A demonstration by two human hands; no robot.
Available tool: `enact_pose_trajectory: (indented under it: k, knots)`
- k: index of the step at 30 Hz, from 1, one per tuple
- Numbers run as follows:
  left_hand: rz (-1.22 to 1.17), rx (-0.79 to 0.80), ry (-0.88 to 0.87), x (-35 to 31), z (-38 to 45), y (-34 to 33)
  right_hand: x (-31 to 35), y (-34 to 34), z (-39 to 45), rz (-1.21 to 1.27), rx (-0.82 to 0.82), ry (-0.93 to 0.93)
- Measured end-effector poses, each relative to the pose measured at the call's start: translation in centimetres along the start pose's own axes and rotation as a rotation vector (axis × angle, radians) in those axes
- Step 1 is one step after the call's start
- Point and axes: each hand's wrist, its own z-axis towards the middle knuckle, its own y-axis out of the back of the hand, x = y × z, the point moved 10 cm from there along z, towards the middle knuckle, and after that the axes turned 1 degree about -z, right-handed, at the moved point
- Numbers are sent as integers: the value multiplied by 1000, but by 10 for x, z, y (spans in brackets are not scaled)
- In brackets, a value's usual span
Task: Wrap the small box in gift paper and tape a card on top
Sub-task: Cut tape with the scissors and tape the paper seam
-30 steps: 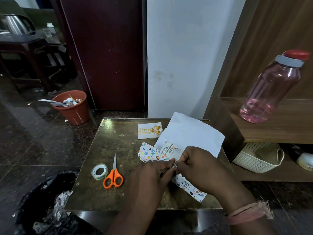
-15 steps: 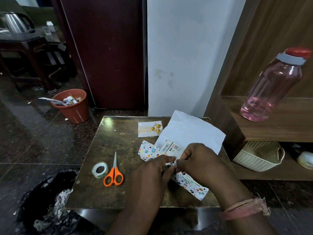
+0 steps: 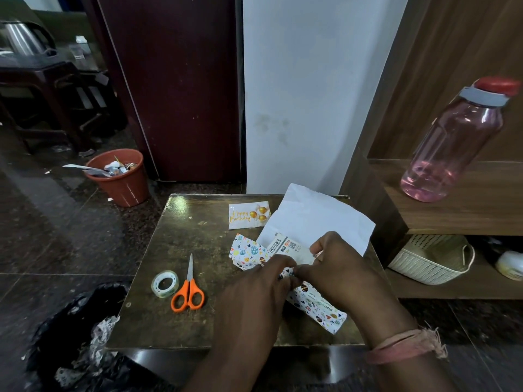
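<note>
Wrapping step in hand: my left hand point(image 3: 261, 281) and right hand point(image 3: 334, 267) each pinch the gift paper point(image 3: 317, 305) over the small box point(image 3: 285, 246) mid-worktop point(image 3: 158, 321); next, I judge, tape point(image 3: 165, 283) needed, card point(image 3: 249, 215) untouched

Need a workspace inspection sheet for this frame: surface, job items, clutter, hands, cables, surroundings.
Surface: small brown table, worn, glossy.
Job's things: small box on patterned gift paper, plain side folded up behind; birthday card at the far edge; tape roll beside orange scissors.
Clutter: nothing seen on the table.
Hands: left hand and right hand pinch the paper at the box.
Cables: nothing seen.
Surroundings: orange bin, black bin bag, pink bottle on shelf, white basket below.
</note>
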Motion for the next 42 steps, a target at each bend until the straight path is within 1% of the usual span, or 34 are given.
enact_pose_trajectory:
  k: [3, 6, 13, 17, 20, 22, 25, 28, 30, 32, 34, 35, 38, 42]
  knots:
    - [31, -74, -80, -10, -1, 7, -6, 0, 2, 34, -22, -13]
    - [58, -102, -138, -16, -2, 12, -8, 1, 3, 28, -50, -17]
    - [97, 14, -33, 3, -1, -7, -4, 2, 1, 13, -73, -11]
    - [31, -31, -20, 9, 0, -2, 0, 3, 0, 2, -88, 7]
    - [-76, -53, 14, 12, 1, 5, 1, 4, -2, -10, -81, 16]
    - [-190, -89, 61, 17, 4, 14, 2, 7, -4, -1, -79, 29]
    - [-309, -177, 193, 42, 10, 36, 3, 17, -8, 26, -123, 52]
    - [-324, -317, 335, 81, 12, 62, 0, 27, -6, 129, -198, 68]
    - [-344, -426, 395, 106, 11, 84, -2, 33, -5, 206, -250, 74]
    - [-318, -442, 424, 124, 11, 101, -3, 37, -4, 242, -294, 93]
    - [-261, -348, 475, 142, 12, 104, 0, 41, -5, 246, -336, 128]
    - [-229, -274, 531, 155, 10, 100, 1, 43, -6, 240, -357, 143]
    - [-54, 36, 695, 187, 4, 80, 4, 47, -9, 240, -405, 175]
    - [257, 410, 691, 193, -3, 54, 8, 47, -9, 244, -409, 214]
